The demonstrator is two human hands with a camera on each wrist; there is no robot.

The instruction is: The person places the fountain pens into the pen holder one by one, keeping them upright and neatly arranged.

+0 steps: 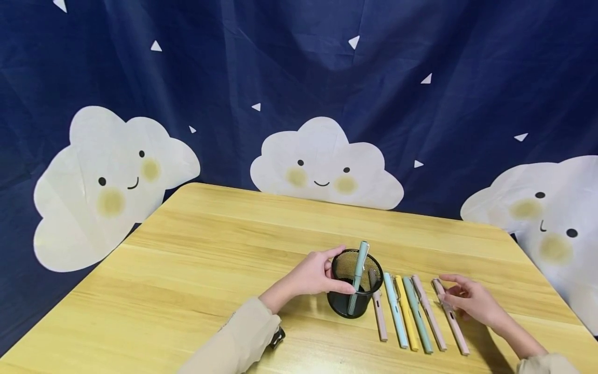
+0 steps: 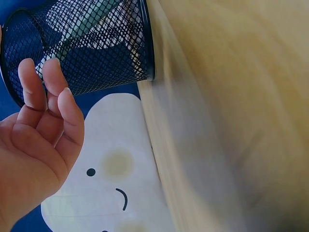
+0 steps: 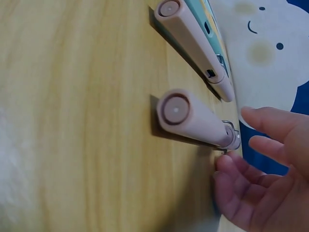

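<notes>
Mesh cup [image 1: 338, 300] w/ 1 green pen [image 1: 359, 265] is gripped from 9 o'clock by L hand [image 1: 312, 274]. Outermost pink pen [image 1: 452, 321], approx. 4 o'clock of cup, is flanked by R hand [image 1: 474, 304], fingers loosely parted; contact unclear.

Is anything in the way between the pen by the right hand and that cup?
Yes. Between the rightmost pen and the black mesh cup lie a pink pen, green pen, yellow pen, light blue pen and the leftmost pink pen. All five lie flat, so lifting over them looks feasible.
</notes>
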